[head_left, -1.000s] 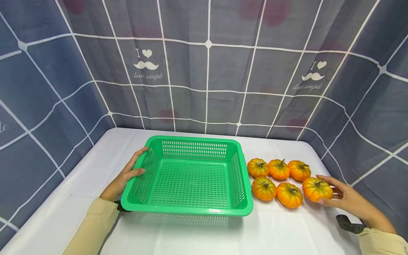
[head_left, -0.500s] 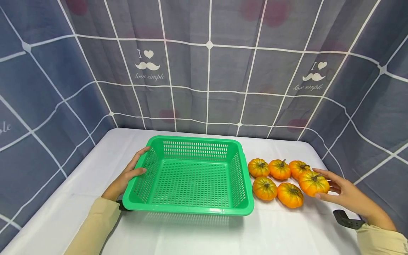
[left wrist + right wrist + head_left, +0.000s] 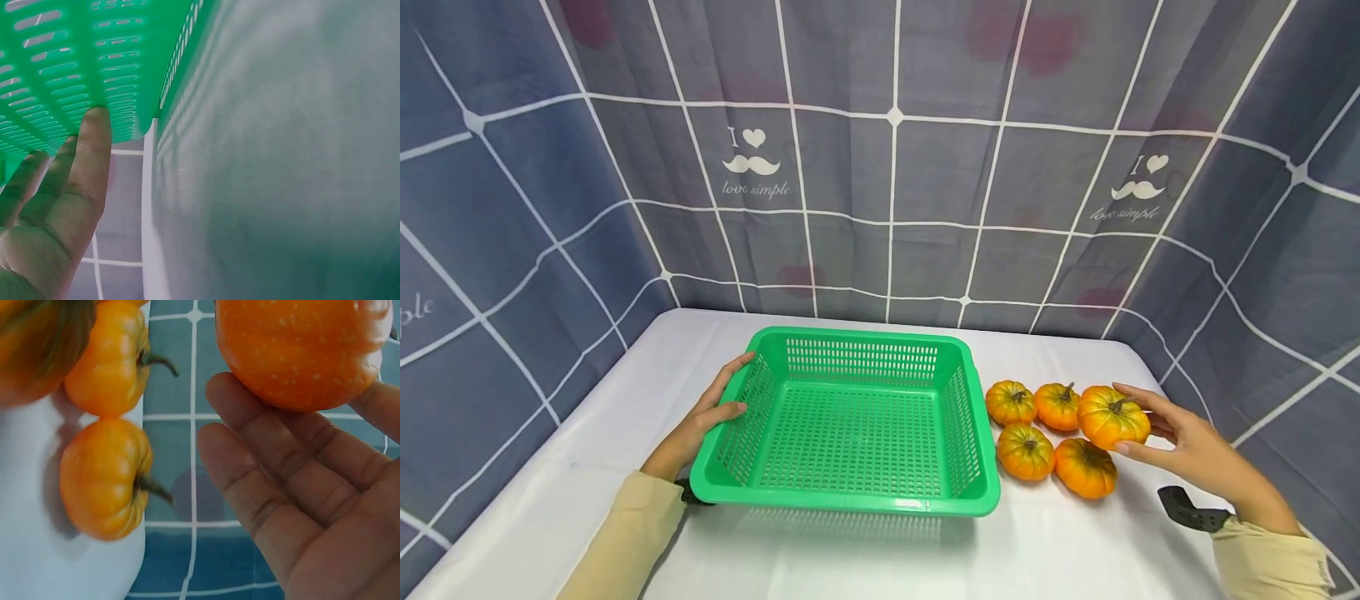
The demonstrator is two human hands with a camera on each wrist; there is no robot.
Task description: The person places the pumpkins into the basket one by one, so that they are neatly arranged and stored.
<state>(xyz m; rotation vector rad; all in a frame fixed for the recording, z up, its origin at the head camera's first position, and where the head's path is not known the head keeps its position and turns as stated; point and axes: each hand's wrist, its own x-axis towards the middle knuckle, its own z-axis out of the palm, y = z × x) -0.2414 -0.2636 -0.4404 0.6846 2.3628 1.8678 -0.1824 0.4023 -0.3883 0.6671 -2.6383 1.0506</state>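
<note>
our left hand (image 3: pixel 702 421) grips the rim of a green basket (image 3: pixel 850 505), which stands just to its right. our right hand (image 3: pixel 1187 446), well apart, pinches an orange pumpkin (image 3: pixel 1111 417) between thumb and fingers, up above the worktop (image 3: pixel 820 567). to the left of that hand, between it and the basket, we see other pumpkins (image 3: pixel 1026 452) clustered together. beyond both our hands hangs a grey curtain (image 3: pixel 842 167) with white lines.
</note>
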